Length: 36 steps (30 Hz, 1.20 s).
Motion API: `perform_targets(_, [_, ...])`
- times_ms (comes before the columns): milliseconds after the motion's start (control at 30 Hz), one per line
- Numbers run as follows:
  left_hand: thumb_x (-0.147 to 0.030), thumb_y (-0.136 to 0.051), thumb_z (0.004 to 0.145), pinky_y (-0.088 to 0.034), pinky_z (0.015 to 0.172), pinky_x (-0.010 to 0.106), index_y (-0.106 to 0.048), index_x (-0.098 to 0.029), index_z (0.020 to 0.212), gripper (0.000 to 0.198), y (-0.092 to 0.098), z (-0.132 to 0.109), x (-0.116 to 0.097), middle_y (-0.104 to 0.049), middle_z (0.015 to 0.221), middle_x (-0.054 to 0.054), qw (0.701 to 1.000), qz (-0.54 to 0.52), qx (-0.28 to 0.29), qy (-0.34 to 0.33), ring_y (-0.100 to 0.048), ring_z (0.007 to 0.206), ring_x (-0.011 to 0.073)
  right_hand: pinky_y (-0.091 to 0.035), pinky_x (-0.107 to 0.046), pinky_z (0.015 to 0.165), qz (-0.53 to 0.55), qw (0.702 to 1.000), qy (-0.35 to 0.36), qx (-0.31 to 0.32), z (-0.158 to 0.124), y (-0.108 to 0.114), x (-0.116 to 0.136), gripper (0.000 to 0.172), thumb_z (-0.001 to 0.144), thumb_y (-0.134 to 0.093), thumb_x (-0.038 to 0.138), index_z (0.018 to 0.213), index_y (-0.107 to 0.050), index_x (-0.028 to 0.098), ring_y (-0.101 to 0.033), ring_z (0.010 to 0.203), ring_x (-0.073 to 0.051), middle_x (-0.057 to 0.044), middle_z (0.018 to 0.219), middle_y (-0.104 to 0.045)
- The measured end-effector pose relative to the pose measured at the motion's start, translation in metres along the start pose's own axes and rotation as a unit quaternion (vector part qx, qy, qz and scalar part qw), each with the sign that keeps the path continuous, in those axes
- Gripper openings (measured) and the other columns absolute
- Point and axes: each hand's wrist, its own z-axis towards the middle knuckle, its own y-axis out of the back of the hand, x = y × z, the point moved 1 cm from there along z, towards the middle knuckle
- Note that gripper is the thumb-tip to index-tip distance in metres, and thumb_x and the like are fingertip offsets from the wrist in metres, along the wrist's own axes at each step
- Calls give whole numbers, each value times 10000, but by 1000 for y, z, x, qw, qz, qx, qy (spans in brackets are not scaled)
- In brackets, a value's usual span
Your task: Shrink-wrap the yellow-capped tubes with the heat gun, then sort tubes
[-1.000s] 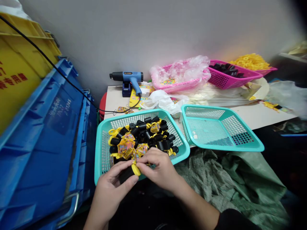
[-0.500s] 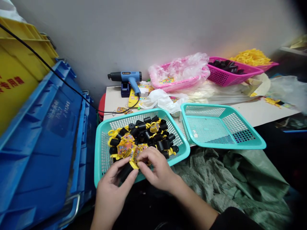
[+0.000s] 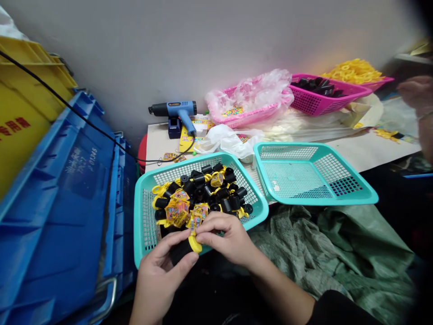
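Grey wall (image 3: 216, 40); white table (image 3: 368, 155) (cluttered); teal baskets (image 3: 297, 180).

We grip a small part (image 3: 181, 251) between our left hand (image 3: 161, 273) and right hand (image 3: 227, 240). Just behind the grip sits the filled basket (image 3: 147, 225); behind and to the right lies the empty basket (image 3: 297, 180). Well behind stands the heat gun (image 3: 176, 110). Crates (image 3: 67, 194) stack to the left.

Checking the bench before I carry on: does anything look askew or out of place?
Both teal baskets overhang the table edge: the full basket juts well past it, and the empty basket has its near side hanging off too. A few printed labels lie loose by the heat gun. Nothing looks spilled or broken.
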Motion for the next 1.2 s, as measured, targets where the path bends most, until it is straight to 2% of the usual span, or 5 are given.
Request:
perform_targets(567, [-261, -782, 683, -530, 800, 117, -707, -258, 908, 237, -14, -12, 0, -739, 894, -23, 991, 55, -110, -55, -698, 843, 99, -397, -277, 599, -229, 924, 293, -94, -7, -10, -7, 69, 778, -583, 121, 813, -566, 177, -503, 643, -122, -11, 706, -604])
perform_targets(733, [-250, -787, 692, -524, 847, 145, -698, -258, 898, 225, -7, -11, 6, -717, 941, -16, 992, 15, -105, -74, -681, 909, 113, -426, -291, 674, -175, 944, 273, -61, -9, -10, -7, 57, 866, -554, 178, 911, -588, 183, -542, 707, -130, -20, 775, -623])
perform_targets(900, [-405, -843, 618, -567, 733, 201, -688, -215, 879, 358, 3, -4, 6, -736, 889, 41, 984, -145, -55, 88, -695, 872, 182, -442, -314, 824, -72, 990, 84, -91, -10, -3, -11, 243, 933, -518, 343, 1138, -549, 217, -532, 970, -168, -64, 1051, -551])
perform_targets(1067, [-416, -880, 553, -541, 711, 172, -693, -196, 850, 414, 2, -4, 6, -729, 866, 50, 977, -170, -46, 117, -680, 870, 179, -415, -328, 907, -37, 998, 42, -26, 5, 8, -5, 221, 911, -563, 417, 947, -609, 204, -514, 1002, -168, -51, 1021, -512])
perform_targets(1200, [-397, -853, 613, -530, 760, 184, -690, -207, 892, 375, 4, -5, 12, -724, 927, 49, 983, -153, -33, 101, -672, 952, 196, -413, -315, 891, -107, 990, 75, -52, 11, 10, 4, 86, 831, -692, 276, 822, -645, 204, -530, 952, -149, -26, 953, -552])
